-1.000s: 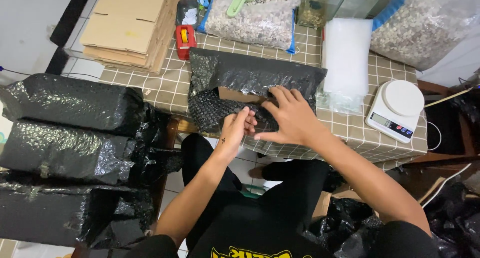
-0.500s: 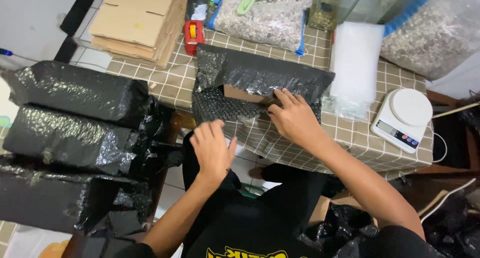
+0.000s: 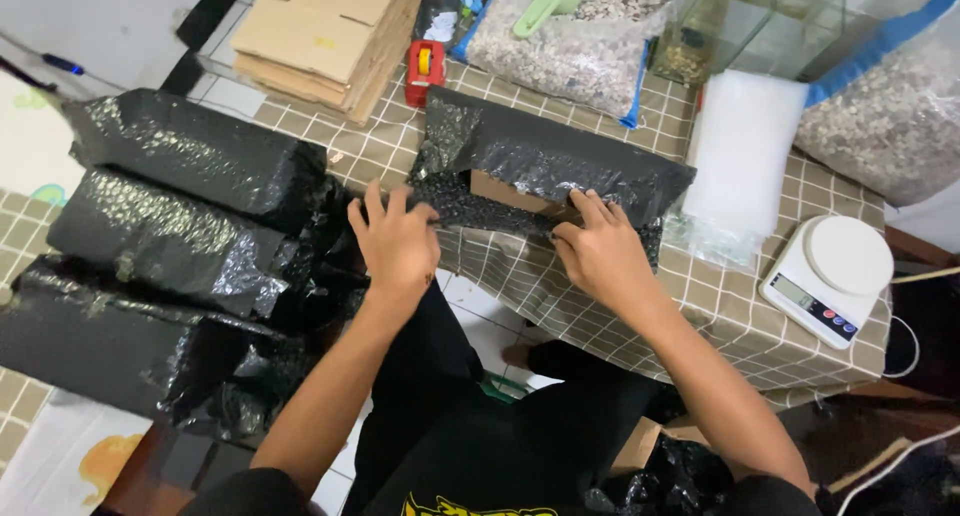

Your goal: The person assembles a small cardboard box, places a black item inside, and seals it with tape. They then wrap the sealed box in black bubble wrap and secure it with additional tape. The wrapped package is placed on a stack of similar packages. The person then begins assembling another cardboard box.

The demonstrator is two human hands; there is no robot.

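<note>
— What colour is the bubble wrap (image 3: 545, 161)?
— Black and glossy, over a brown box (image 3: 505, 191).
— And the worktop (image 3: 560, 286)?
— Beige cloth, brown grid checks.
— The scale (image 3: 830, 276)?
— White. The tape dispenser (image 3: 425, 64) looks red, perhaps with yellow.

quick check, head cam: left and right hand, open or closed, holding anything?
Left hand: open, fingers spread, pressing flat on the black bubble wrap; grips nothing.
Right hand: open, fingertips holding down the wrap over the cardboard box.
</note>
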